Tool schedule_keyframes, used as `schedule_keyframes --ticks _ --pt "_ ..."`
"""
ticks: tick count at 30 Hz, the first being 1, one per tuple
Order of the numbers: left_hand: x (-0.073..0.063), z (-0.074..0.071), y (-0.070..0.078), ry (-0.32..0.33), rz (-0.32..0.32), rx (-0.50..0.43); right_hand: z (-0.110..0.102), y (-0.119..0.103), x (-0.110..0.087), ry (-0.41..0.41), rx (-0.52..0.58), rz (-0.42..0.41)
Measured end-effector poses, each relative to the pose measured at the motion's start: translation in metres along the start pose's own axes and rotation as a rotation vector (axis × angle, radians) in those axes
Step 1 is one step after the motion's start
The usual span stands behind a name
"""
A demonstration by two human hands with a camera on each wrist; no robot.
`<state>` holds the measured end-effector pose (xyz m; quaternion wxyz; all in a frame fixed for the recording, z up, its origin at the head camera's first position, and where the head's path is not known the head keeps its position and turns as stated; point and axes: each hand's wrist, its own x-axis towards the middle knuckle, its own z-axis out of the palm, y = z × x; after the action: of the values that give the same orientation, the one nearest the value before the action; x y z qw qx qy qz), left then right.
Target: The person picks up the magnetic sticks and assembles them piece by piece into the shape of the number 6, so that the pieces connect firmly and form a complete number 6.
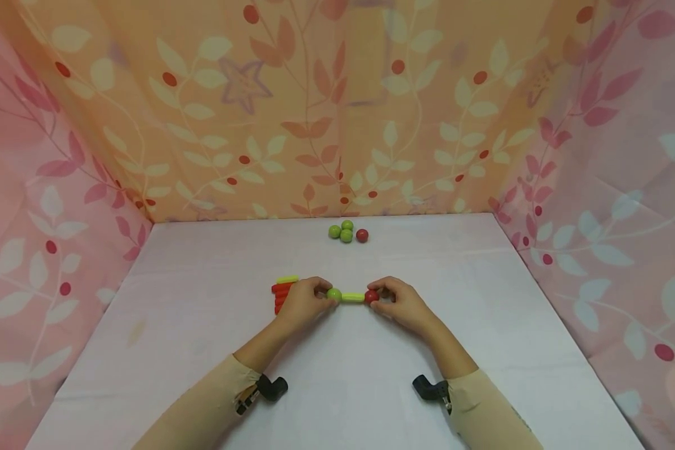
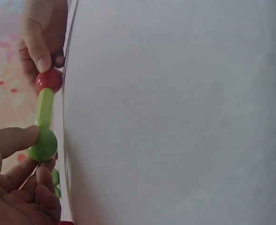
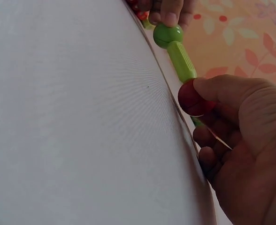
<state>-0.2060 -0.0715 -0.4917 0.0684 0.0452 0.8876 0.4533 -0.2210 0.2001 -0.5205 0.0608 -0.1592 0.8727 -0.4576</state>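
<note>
A light green rod (image 1: 352, 297) joins a green ball (image 1: 334, 294) at its left end to a red ball (image 1: 371, 296) at its right end. My left hand (image 1: 308, 302) pinches the green ball between thumb and fingers. On the other side, the red ball sits in the pinch of my right hand (image 1: 403, 305). In the left wrist view the green ball (image 2: 44, 146) lies under my left thumb, the rod (image 2: 44, 108) leading up to the red one. The right wrist view has my thumb pressed on the red ball (image 3: 193, 98), with part of it hidden.
Several red rods (image 1: 281, 297) and a light green rod (image 1: 287, 279) lie beside my left hand, partly covered by it. Farther back on the white table (image 1: 214, 262) are several green balls (image 1: 345, 235) and one red ball (image 1: 362, 235). Patterned curtains surround the table.
</note>
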Motion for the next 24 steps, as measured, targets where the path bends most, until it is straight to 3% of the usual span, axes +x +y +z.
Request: schedule_keyframes --ticks 6,15,24 --pt "0.002 -0.001 0.000 -0.006 -0.019 -0.040 0.000 -0.006 0.005 -0.025 0.030 0.013" --pt "0.006 0.005 -0.001 -0.008 0.033 -0.047 0.003 -0.016 0.015 -0.055 -0.005 0.039" --pt "0.008 0.007 -0.001 -0.005 0.029 -0.023 0.007 -0.012 0.017 -0.017 -0.055 0.055"
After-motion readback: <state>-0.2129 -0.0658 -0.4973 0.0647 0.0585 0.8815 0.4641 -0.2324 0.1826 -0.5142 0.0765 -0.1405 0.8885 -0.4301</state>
